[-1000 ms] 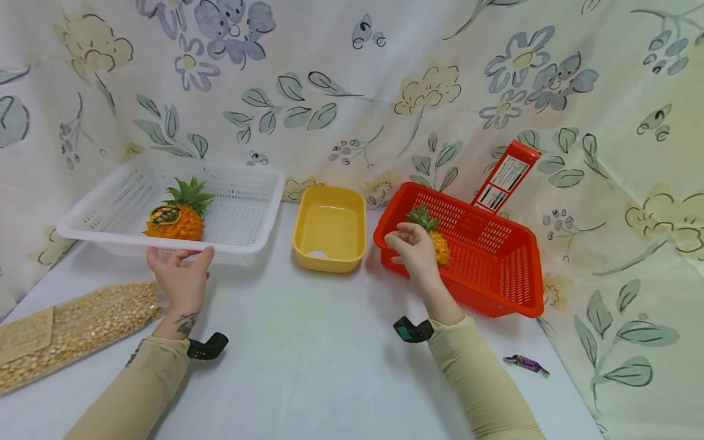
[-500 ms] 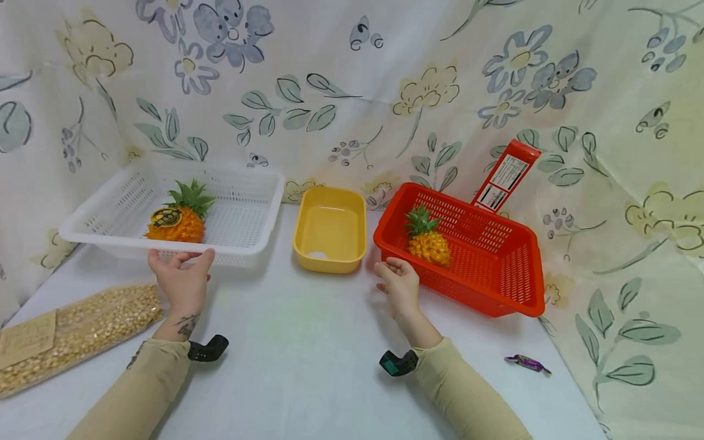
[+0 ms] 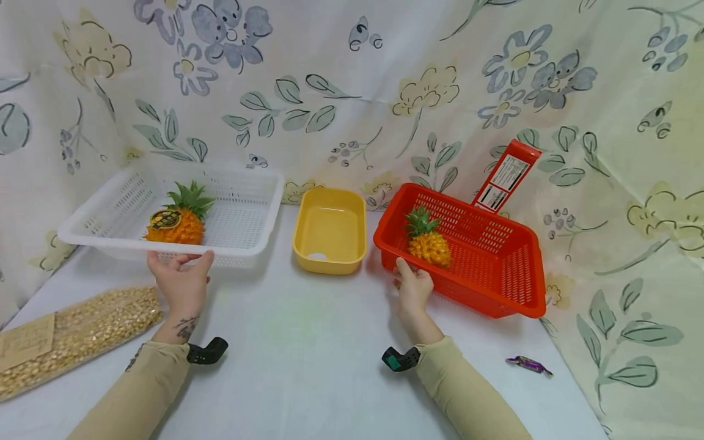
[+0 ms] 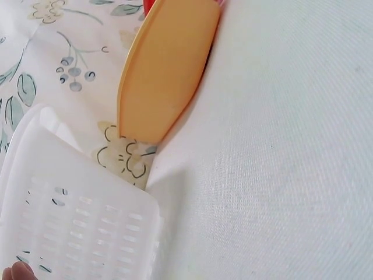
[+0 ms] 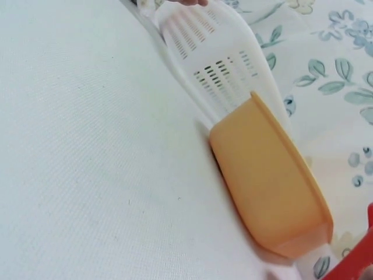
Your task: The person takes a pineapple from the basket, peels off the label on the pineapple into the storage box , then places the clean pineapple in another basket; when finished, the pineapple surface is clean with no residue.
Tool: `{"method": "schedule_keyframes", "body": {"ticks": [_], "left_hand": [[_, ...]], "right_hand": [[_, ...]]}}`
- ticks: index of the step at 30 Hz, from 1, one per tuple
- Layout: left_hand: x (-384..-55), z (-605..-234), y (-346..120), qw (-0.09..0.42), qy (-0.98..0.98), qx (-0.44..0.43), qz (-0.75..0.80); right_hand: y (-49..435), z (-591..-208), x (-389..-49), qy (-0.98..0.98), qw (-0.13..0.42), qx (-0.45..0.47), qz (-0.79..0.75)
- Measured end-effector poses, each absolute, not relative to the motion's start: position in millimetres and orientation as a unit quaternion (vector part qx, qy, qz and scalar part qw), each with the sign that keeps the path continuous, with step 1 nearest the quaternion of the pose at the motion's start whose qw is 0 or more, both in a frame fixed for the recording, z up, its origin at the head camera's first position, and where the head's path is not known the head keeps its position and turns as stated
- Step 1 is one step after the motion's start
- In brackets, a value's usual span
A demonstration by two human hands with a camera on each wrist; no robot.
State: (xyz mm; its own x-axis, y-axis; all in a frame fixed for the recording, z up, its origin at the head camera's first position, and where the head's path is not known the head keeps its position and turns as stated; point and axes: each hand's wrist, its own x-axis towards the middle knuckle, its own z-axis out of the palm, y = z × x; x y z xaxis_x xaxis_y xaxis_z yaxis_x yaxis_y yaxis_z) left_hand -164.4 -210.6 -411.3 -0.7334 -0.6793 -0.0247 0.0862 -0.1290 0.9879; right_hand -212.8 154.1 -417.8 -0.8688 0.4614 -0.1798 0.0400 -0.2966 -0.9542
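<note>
On the left, my left hand holds the front rim of the white plastic basket; its fingertips show against the basket wall in the left wrist view. In that basket lies a small orange pineapple with a round dark label and green crown. Over on the right, my right hand grips the front rim of the red plastic basket near its left corner, thumb at the rim. A second, yellower pineapple rests inside the red basket, close to that hand.
Between the baskets stands a yellow container with a small white spot on its bottom. A bag of corn kernels lies at the left. A purple-wrapped candy is at the right. A red box leans behind the red basket, against the floral cloth.
My right hand has drawn back from over the pineapple in the red basket, then moved slightly right onto the basket's front rim. The left hand has stayed on the white basket.
</note>
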Motion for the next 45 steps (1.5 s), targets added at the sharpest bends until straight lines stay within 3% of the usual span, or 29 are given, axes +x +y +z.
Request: {"method": "schedule_keyframes", "body": {"ticks": [8, 12, 17, 23, 26, 32, 45], "left_hand": [[-162, -412, -212, 0.269, -0.605, 0.246, -0.708], [-160, -410, -208, 0.244, -0.626, 0.255, -0.695], [-155, -404, -190, 0.135, -0.724, 0.232, -0.636], [-151, -381, -172, -0.043, -0.820, 0.122, -0.557], [-152, -366, -167, -0.093, -0.846, 0.065, -0.521], [-161, -332, -164, -0.053, -0.891, -0.015, -0.450], [-209, -262, -199, 0.009, -0.935, -0.036, -0.353]], "right_hand": [[154, -419, -214, -0.569, 0.136, -0.220, 0.780], [153, -420, -214, -0.560, 0.142, -0.219, 0.786], [153, -420, -215, -0.558, 0.142, -0.222, 0.787], [154, -419, -214, -0.569, 0.127, -0.229, 0.780], [155, -418, -214, -0.568, 0.121, -0.233, 0.780], [155, -418, -213, -0.567, 0.119, -0.236, 0.780], [154, -418, -213, -0.569, 0.121, -0.238, 0.778]]}}
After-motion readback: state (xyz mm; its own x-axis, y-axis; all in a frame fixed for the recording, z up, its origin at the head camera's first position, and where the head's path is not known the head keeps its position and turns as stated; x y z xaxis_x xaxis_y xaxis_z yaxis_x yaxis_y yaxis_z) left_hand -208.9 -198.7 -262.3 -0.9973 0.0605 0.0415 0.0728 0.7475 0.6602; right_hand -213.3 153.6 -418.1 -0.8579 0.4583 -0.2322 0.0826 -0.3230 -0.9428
